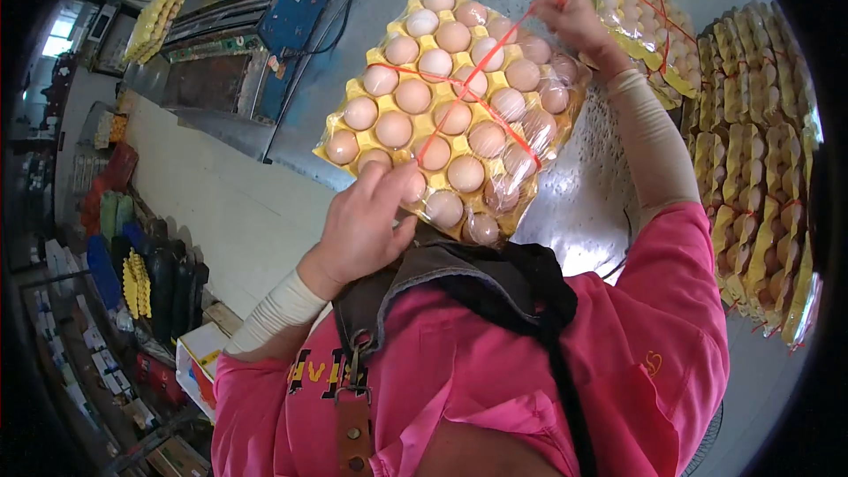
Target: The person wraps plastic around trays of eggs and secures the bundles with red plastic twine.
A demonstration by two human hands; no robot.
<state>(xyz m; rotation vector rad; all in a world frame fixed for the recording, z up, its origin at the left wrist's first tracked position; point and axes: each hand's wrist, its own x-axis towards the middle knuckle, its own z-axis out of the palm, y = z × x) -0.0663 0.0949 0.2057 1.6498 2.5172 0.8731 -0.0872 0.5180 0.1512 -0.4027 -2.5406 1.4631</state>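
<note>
Before me on a metal worktable stands a bundle of eggs [435,63] in a yellow moulded tray, tilted in my view and wrapped in clear plastic film. Red plastic strapping [464,83] crosses over its top, forming an X near the middle. My right hand [573,23] is closed on a length of the same strapping, which runs taut from the bundle's far side and rises past my fingers. At the near left edge, my left hand [361,222] holds the tray, its fingertips beside the strap. Whether it also pinches the strap is hidden.
A blue-sided machine [291,20] with a dark top stands at the left of the metal worktable [570,185]. Another strapped egg bundle [639,20] sits at the far right, beside tall stacks of egg trays [748,205]. Dark bottles [165,291] and boxes stand lower left.
</note>
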